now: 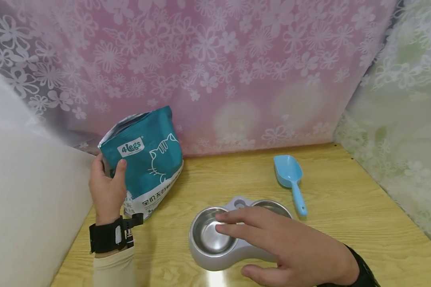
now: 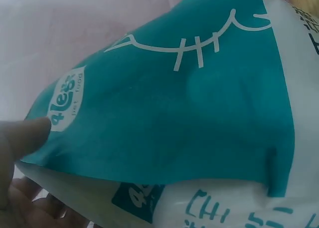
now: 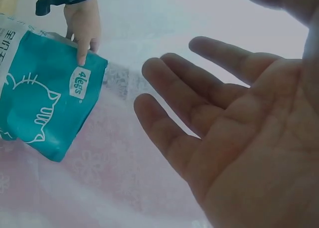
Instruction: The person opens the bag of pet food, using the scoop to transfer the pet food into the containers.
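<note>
The fingers of the left hand (image 1: pixel 108 195) pinch one side of the teal and white, soft plastic-film bag of pet food (image 1: pixel 143 167) near its upper corner, with the thumb on the front and the other fingers behind the edge. This bag stands, a little tilted, on the yellow wood-grain tabletop (image 1: pixel 362 215), left of the centre of the frame, and its upper mouth looks parted. The fingers of the right hand (image 1: pixel 294 243) are spread slightly and hold nothing; this hand is above the grey double bowl with two round metal cups (image 1: pixel 219 262), at the lower middle of the frame, and it hides part of the right cup. The light blue plastic scoop (image 1: pixel 289 173) lies farther to the right. At the back hangs the pink flowered cloth (image 1: pixel 237 71). In my judgement, the bag is soft and smooth, so it may slip or fold under a weak pinch; its weight I cannot tell, but the full-looking lower part could be heavy. It would be safer to hold the side edge firmly and to support the bottom with the other hand.
</note>
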A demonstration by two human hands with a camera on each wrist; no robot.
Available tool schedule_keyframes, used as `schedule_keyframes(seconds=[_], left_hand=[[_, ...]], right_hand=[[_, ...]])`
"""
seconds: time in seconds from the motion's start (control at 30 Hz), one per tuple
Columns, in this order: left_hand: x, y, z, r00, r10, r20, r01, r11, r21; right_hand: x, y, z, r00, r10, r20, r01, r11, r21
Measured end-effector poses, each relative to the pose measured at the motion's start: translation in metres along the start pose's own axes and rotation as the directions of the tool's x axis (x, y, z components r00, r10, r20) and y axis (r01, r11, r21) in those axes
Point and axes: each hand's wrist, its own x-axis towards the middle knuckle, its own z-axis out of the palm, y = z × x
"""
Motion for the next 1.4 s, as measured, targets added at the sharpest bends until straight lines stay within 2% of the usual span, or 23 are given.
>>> schedule_keyframes(seconds=[0.1,0.2,0.33,0.57,0.7,0.8,0.93,1.0,1.13,1.4], left_hand=[[0.001,-0.001,0.004,0.997,0.066,-0.048,-0.065,0.997,0.035],[-0.001,0.001,0.007,0.994,0.075,-0.078,-0.069,0.995,0.073],[-0.003,0.007,0.006,0.995,0.073,-0.072,-0.065,0.992,0.105],[-0.009,0.018,0.006,0.994,0.104,0.041,-0.109,0.983,0.150],[-0.012,0.024,0.002,0.988,0.079,0.134,-0.103,0.977,0.186],[-0.014,0.029,-0.001,0.972,0.067,0.225,-0.116,0.970,0.214],[-0.016,0.038,-0.002,0.941,0.113,0.319,-0.193,0.954,0.230],[-0.017,0.041,-0.002,0.929,0.148,0.340,-0.234,0.944,0.231],[-0.020,0.048,-0.003,0.914,0.182,0.362,-0.276,0.933,0.229],[-0.027,0.057,-0.003,0.882,0.159,0.443,-0.297,0.918,0.262]], right_hand=[[0.002,0.003,0.002,1.000,0.000,-0.009,-0.001,0.999,-0.033],[0.003,0.010,0.006,0.999,0.026,-0.022,-0.027,0.997,-0.066],[0.004,0.023,0.012,0.996,0.080,-0.036,-0.084,0.990,-0.117],[0.008,0.043,0.020,0.989,0.148,-0.024,-0.150,0.975,-0.164],[0.009,0.050,0.023,0.981,0.193,0.013,-0.189,0.971,-0.148],[0.011,0.054,0.026,0.980,0.198,0.032,-0.192,0.972,-0.134],[0.013,0.057,0.032,0.982,0.184,0.040,-0.177,0.975,-0.133],[0.014,0.058,0.034,0.982,0.184,0.044,-0.177,0.975,-0.131],[0.014,0.058,0.037,0.977,0.202,0.069,-0.193,0.974,-0.118],[0.014,0.058,0.044,0.962,0.253,0.104,-0.235,0.959,-0.155]])
